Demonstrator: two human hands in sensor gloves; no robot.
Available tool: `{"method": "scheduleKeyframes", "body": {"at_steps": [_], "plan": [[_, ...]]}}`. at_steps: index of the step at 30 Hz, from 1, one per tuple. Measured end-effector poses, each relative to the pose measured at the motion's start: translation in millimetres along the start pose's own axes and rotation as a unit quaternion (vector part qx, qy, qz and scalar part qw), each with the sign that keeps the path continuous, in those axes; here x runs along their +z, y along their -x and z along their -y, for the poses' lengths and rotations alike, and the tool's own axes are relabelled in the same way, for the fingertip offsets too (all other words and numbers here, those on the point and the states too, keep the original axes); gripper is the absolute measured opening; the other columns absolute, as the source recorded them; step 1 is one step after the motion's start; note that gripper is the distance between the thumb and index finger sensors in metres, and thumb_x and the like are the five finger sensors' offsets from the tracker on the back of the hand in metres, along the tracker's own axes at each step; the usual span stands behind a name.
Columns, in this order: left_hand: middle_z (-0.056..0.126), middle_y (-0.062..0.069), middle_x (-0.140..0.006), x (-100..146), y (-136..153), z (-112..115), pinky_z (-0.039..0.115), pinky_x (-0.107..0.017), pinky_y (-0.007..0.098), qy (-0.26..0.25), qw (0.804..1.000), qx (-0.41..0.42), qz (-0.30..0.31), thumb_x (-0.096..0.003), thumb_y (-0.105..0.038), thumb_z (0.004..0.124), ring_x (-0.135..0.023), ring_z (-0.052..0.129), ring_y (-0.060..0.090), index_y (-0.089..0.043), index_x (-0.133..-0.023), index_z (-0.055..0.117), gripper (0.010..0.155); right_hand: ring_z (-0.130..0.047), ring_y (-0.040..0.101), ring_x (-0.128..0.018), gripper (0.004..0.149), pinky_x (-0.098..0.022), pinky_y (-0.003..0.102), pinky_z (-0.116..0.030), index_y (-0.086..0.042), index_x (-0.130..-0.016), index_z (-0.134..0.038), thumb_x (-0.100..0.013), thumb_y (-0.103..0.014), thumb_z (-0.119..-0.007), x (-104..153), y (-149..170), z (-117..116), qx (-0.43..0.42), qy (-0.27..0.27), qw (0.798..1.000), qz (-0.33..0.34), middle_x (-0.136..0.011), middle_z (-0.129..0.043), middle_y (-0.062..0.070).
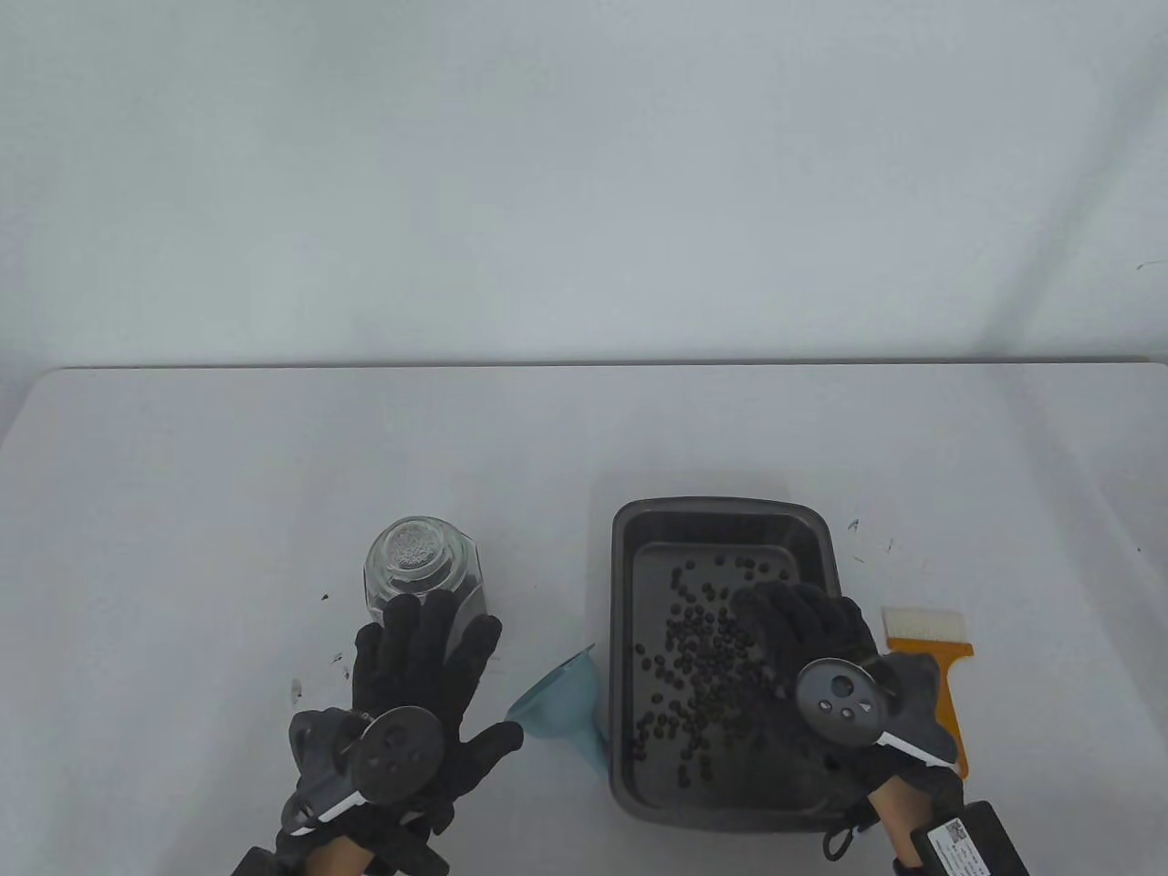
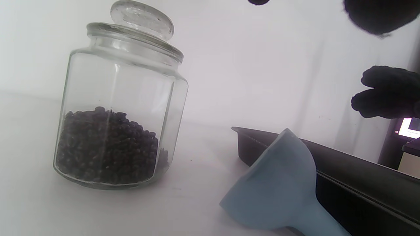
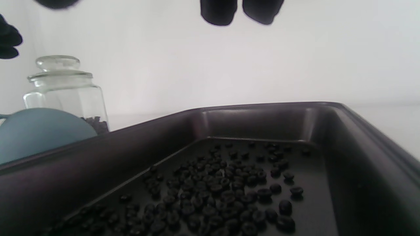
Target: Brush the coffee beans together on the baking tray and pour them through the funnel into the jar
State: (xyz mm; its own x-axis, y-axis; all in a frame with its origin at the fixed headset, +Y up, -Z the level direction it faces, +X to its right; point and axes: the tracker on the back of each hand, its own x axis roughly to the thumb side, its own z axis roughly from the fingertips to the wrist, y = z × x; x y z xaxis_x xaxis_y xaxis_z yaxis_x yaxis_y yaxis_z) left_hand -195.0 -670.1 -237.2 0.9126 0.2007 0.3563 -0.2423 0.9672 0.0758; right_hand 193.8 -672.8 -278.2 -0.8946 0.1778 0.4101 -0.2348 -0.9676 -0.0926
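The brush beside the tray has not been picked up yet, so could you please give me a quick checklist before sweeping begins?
1. Brush free to grasp, on the table right of the baking tray: ok.
2. Right hand empty, above the tray: ok.
3. Coffee beans gathered: not ok, scattered.
4. Jar open: not ok, lid on.
5. Funnel in the jar: not ok, it leans on the tray.
6. Left hand free: ok, fingers straight.
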Motion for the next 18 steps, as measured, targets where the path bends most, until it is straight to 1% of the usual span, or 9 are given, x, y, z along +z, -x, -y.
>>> {"method": "scheduleKeyframes", "body": {"at_steps": [4,6,8,9,13,16,18], "plan": [[0.017,0.007,-0.127,-6,3,-12,0.030,-0.081,0.071,-0.015,1.000,-0.006,-0.008,-0.0407,-0.084,0.060,-0.120,0.026,0.048,-0.043,-0.116,0.022,0.094,-0.055,0.044,-0.100,0.080,-0.069,0.066,-0.044,-0.038,-0.105,-0.026,-0.040,-0.066,-0.063,0,2,1,-0.002,0.000,1.000,-0.002,-0.113,-0.053,0.013],[0.013,0.010,-0.126,-14,3,-23,0.030,-0.081,0.072,-0.004,0.999,-0.028,-0.019,-0.0406,-0.084,0.061,-0.120,0.021,0.051,-0.043,-0.116,0.019,0.095,-0.055,0.044,-0.100,0.080,-0.069,0.066,-0.044,-0.038,-0.105,-0.026,-0.040,-0.066,-0.063,0,2,0,-0.002,-0.005,1.000,-0.004,-0.113,-0.054,0.013],[0.008,0.009,-0.125,-20,4,-30,0.028,-0.080,0.073,0.005,0.999,-0.038,-0.023,-0.0403,-0.085,0.061,-0.119,0.016,0.052,-0.044,-0.116,0.017,0.097,-0.055,0.044,-0.100,0.080,-0.069,0.066,-0.045,-0.038,-0.105,-0.026,-0.040,-0.066,-0.063,0,2,0,0.002,-0.007,1.000,-0.003,-0.113,-0.053,0.013],[0.007,0.009,-0.125,-28,6,-36,0.028,-0.080,0.073,0.009,0.998,-0.046,-0.029,-0.0398,-0.085,0.062,-0.119,0.015,0.053,-0.044,-0.115,0.016,0.097,-0.055,0.044,-0.100,0.080,-0.069,0.066,-0.044,-0.038,-0.105,-0.026,-0.040,-0.066,-0.063,0,2,0,0.000,-0.008,1.000,-0.003,-0.113,-0.054,0.013],[0.008,0.009,-0.125,-51,13,-47,0.029,-0.080,0.074,0.013,0.998,-0.049,-0.043,-0.0390,-0.086,0.063,-0.119,0.016,0.053,-0.044,-0.115,0.016,0.099,-0.056,0.044,-0.100,0.080,-0.069,0.065,-0.045,-0.038,-0.105,-0.026,-0.040,-0.066,-0.063,1,2,0,0.001,-0.009,1.000,-0.005,-0.112,-0.054,0.013],[0.011,0.009,-0.126,-70,20,-51,0.030,-0.079,0.074,0.046,0.996,-0.045,-0.064,-0.0389,-0.085,0.064,-0.119,0.018,0.053,-0.044,-0.116,0.018,0.099,-0.056,0.044,-0.100,0.080,-0.069,0.066,-0.045,-0.038,-0.105,-0.026,-0.040,-0.066,-0.063,1,3,0,-0.005,-0.011,1.000,-0.008,-0.112,-0.055,0.013],[0.012,0.009,-0.126,-83,24,-49,0.031,-0.079,0.075,0.082,0.992,-0.046,-0.082,-0.0386,-0.085,0.065,-0.119,0.020,0.053,-0.045,-0.116,0.019,0.099,-0.056,0.044,-0.100,0.080,-0.069,0.066,-0.045,-0.038,-0.105,-0.026,-0.040,-0.066,-0.063,1,3,0,-0.003,-0.014,1.000,-0.010,-0.112,-0.055,0.013]]}}
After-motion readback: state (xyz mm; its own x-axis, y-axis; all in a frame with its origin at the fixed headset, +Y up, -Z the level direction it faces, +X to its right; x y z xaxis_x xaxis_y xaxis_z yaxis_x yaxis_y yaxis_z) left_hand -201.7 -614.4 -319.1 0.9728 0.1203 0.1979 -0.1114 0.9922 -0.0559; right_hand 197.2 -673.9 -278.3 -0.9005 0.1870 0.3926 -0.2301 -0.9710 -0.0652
